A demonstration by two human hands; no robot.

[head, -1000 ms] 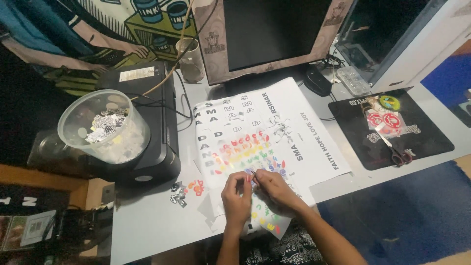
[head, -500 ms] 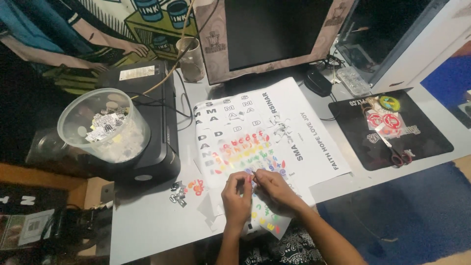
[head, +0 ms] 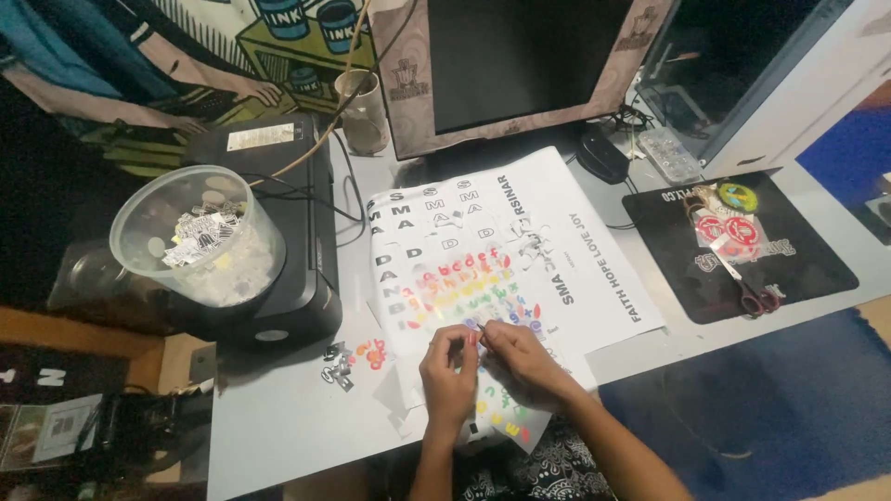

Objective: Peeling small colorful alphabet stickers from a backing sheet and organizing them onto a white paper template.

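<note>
1. Grey worktop (head: 278,427) is seen from above, its near edge running just below the hands and a dark blue floor area (head: 770,408) lying beyond the right corner.
2. Both hands are brought together over a sheet of coloured letter stickers (head: 464,288); the left hand (head: 448,376) and the right hand (head: 520,362) are pinched fingertip to fingertip on a small sticker piece (head: 475,325) (too small for its shape to be told).
3. White printed sheets (head: 557,250) are spread under and beyond the sticker sheet, reaching the monitor (head: 520,65).
4. Open worktop is left only to the near left, where a few loose cut-out stickers (head: 353,360) lie.
5. Leftward movement is blocked by a black printer (head: 297,269) carrying a clear tub of scraps (head: 197,237).
6. To the right, well apart, a black mat (head: 798,269) with scissors (head: 747,288) is laid.
</note>
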